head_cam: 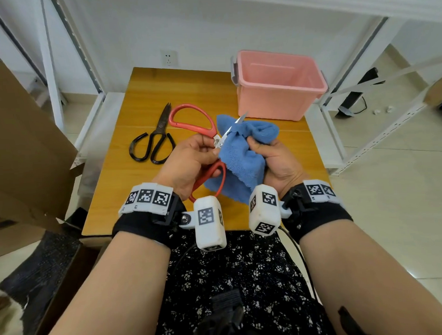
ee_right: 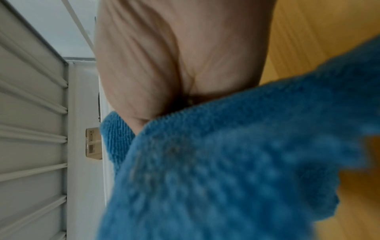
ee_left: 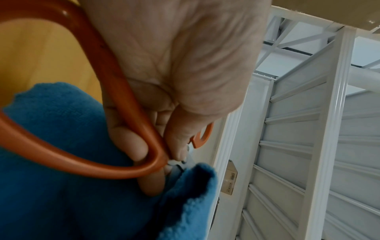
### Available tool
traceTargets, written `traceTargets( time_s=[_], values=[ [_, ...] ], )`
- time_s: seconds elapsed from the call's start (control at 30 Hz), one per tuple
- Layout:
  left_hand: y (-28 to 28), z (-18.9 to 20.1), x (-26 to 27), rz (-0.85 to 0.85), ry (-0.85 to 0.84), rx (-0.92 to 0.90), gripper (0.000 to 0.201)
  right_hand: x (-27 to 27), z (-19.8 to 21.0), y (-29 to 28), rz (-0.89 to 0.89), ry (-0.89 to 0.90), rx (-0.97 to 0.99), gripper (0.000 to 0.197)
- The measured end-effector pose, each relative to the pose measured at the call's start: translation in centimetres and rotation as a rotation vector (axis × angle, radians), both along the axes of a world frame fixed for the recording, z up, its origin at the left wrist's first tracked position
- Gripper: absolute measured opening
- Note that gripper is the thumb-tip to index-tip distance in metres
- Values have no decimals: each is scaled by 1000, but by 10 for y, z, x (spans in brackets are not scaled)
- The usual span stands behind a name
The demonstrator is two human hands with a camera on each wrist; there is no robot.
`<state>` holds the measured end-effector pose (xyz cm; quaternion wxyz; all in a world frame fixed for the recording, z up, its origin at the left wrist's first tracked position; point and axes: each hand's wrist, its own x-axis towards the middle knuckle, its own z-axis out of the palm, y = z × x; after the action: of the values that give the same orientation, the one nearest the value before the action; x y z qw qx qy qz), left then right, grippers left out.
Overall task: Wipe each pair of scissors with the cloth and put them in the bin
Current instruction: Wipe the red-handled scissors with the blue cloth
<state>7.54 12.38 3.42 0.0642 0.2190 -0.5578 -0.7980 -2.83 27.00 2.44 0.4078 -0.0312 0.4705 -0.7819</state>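
My left hand (head_cam: 201, 153) grips the red-handled scissors (head_cam: 187, 120) near the pivot, above the middle of the wooden table (head_cam: 150, 195). Their steel blades point up and right, with only the tip (head_cam: 242, 117) clear of the blue cloth (head_cam: 240, 161). My right hand (head_cam: 262, 150) holds that cloth wrapped round the blades, thumb pressed on it. In the left wrist view, fingers (ee_left: 131, 142) and thumb pinch the red handle (ee_left: 115, 81) beside the cloth (ee_left: 61, 178). The right wrist view is mostly cloth (ee_right: 226, 162) under my palm (ee_right: 174, 56). Black scissors (head_cam: 154, 140) lie shut on the table at the left.
An open pink bin (head_cam: 277, 84) with nothing showing inside stands at the table's far right corner. White metal shelving (head_cam: 363, 90) flanks the table on both sides. A brown cardboard sheet (head_cam: 18, 140) leans at the left. A wall socket (head_cam: 169, 57) is behind the table.
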Motion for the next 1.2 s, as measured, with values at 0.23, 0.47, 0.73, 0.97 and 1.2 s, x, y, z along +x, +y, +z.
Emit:
traceTargets(
  time_s=[0.23,0.47,0.73,0.97,1.2],
  values=[
    [-5,1,1,33,32,-36,14,-5,2,7,27,-70,-95,33],
    [-3,-3,-3,49,4,-106,9,-7,9,-14,100,306,207,32],
    [2,-7,-3,11,12,-151,7,0,14,-22,56,466,356,21],
    [7,-10,-4,13,15,-136,9,7,8,-24,-28,649,455,10],
    [12,-9,-4,22,22,-134,16,11,2,-26,-116,655,502,7]
  ],
)
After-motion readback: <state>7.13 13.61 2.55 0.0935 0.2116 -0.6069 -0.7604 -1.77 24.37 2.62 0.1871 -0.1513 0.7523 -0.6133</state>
